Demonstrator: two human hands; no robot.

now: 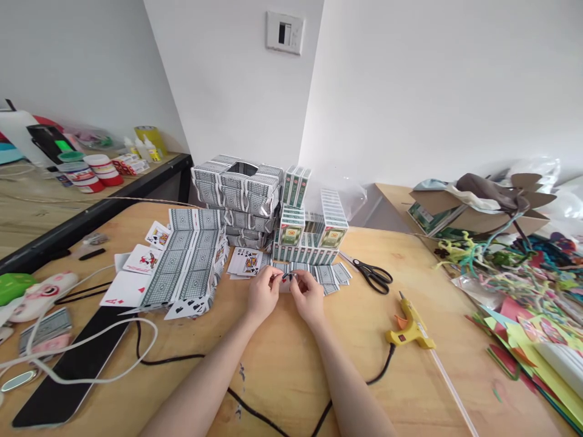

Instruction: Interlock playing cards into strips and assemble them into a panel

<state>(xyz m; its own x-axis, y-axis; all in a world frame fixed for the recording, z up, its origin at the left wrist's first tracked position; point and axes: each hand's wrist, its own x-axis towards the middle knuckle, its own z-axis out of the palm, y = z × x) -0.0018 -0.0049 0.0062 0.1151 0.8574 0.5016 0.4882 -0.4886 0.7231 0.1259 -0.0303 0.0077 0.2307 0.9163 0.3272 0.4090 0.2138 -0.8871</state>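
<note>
In front of the card stacks, my left hand (264, 294) and my right hand (308, 296) are close together with fingers pinched. Between them is a playing card (285, 284), white with a red mark, with a dark curved edge at its top. The fingers cover most of it. Just beyond lie loose playing cards (334, 276), mostly face down. Behind them stands a block of green-and-white card boxes (306, 254). To its left rises a structure of folded grey-backed cards (232, 191). A folded panel of cards (184, 261) lies left of my hands.
Black-handled scissors (376, 276) and a yellow glue gun (412, 328) lie to the right. A black cable (255, 413) crosses under my forearms. Yarn (505, 261), coloured paper (523, 334) and an open carton (455, 212) crowd the right side. A black phone-like slab (73, 370) lies left.
</note>
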